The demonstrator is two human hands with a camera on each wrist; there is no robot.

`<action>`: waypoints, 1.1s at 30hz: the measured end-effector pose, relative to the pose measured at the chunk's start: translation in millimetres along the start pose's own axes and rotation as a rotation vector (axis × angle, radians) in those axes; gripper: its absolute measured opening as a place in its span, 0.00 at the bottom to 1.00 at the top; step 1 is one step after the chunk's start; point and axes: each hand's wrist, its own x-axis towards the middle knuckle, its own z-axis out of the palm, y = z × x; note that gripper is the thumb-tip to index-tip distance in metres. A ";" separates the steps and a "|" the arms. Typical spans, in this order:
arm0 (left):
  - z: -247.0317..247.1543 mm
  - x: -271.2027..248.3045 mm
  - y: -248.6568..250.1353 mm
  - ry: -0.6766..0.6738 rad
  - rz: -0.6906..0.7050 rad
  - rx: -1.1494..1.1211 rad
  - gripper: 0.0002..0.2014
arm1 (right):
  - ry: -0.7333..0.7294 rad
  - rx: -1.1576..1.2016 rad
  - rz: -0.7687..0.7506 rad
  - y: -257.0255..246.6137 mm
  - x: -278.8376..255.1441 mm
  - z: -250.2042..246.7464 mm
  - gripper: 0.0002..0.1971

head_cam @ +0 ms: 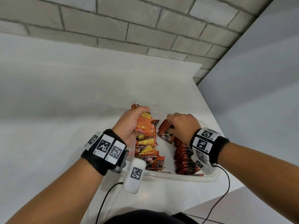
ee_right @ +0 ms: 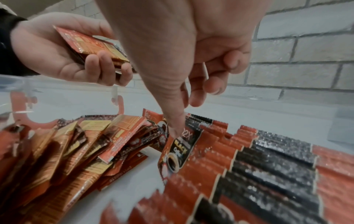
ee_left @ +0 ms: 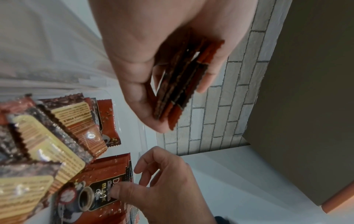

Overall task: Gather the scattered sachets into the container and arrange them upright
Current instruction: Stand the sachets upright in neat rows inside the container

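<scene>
A clear plastic container [head_cam: 178,177] sits on the white table near its right edge. Inside, on the left, lies a loose pile of orange-brown coffee sachets [head_cam: 147,148] [ee_right: 67,144]. A row of sachets [head_cam: 186,157] [ee_right: 268,159] stands on edge along the right side. My left hand [head_cam: 129,120] hovers over the far-left corner and grips a stack of sachets [head_cam: 144,122] [ee_left: 180,78]. At the far end of the row, my right hand [head_cam: 182,125] pinches the front sachet [head_cam: 166,135] [ee_right: 178,153], thumb on its printed face, fingers curled behind.
The white table [head_cam: 64,102] stretches to the left and ends close to the container on the right. A grey brick wall [head_cam: 129,29] runs behind it. Black cables [head_cam: 226,183] trail from both wrist devices toward me.
</scene>
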 end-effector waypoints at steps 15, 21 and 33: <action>25.2 -14.2 -2.4 -0.130 0.031 0.145 0.10 | 0.118 1.215 0.060 -3.9 -45.0 -37.6 0.14; 26.5 -15.2 -2.1 -0.045 0.015 0.150 0.26 | 0.426 1.224 0.109 8.5 -53.7 -41.7 0.06; 28.5 -13.3 -2.3 -0.107 0.077 0.159 0.12 | 0.452 0.937 -0.020 5.4 -55.3 -42.9 0.11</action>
